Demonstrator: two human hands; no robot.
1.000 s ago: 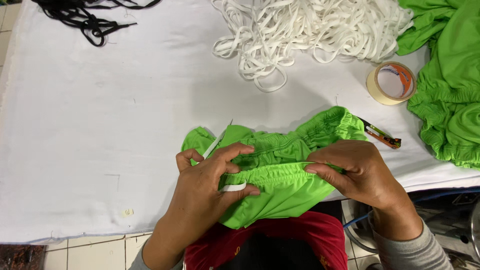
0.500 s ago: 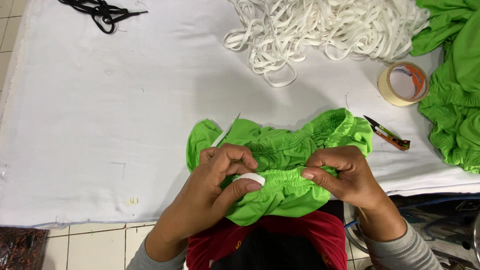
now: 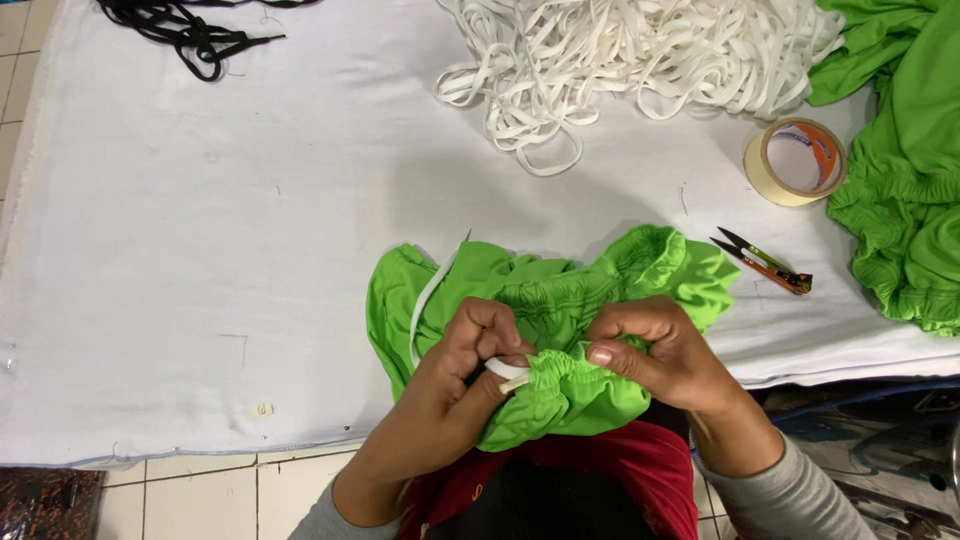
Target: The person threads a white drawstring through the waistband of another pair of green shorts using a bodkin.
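pinching the end of a white elastic strip (image 3: 505,371) between thumb and fingers of the left hand (image 3: 455,395), closed tight on it right where it is leaving the gathered waistband. clamping the bunched casing of the bright green garment (image 3: 545,330) with the right hand (image 3: 660,355), fingertips pressed together on the ruffled fabric just beside the strip's end. lying half on the white table cloth (image 3: 250,250), half over the near edge against a red shirt. trailing a second stretch of the strip out of the garment's left side, up toward the cloth.

risking, by judgement, losing the short free end back into the casing if the left pinch is loosening while the right is pushing gathers along; also twisting the strip inside the tunnel, since most of it is hidden.

resting well apart: small thread snips (image 3: 765,262) to the right, a roll of tape (image 3: 795,162) beyond, a tangled heap of white elastic (image 3: 640,50) at the far edge, black cord (image 3: 190,30) far left, more green garments (image 3: 905,170) at the right.
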